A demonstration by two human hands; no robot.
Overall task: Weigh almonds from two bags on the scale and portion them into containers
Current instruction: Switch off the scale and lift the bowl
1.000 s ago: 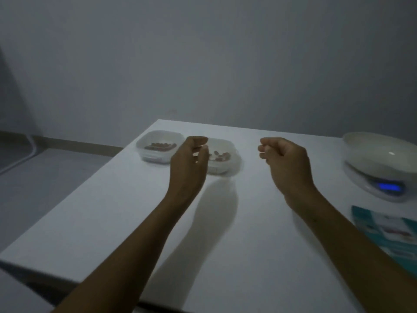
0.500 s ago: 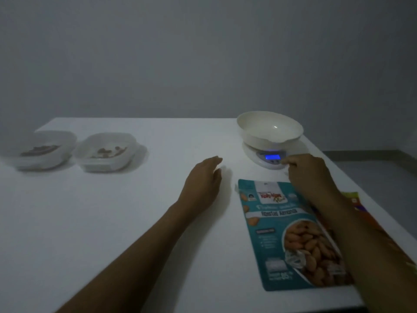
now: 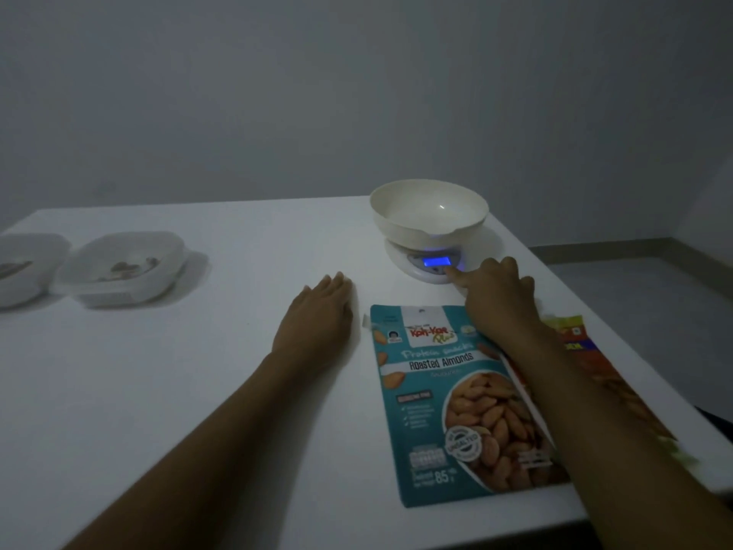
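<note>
The teal almond bag is lying flat near the bench's right edge, probably light and floppy, best pinched at its top seam. The left grip is resting flat, unclenched; the right grip, holding nothing, is pressing the scale with a forefinger.

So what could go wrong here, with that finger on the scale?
A finger of the right hand presses the scale by its lit display; leaning there, or bumping the bowl, might skew the zero. That forearm also crosses the teal bag and the red bag, which lies near the table edge, so pulling back could drag it off.
</note>
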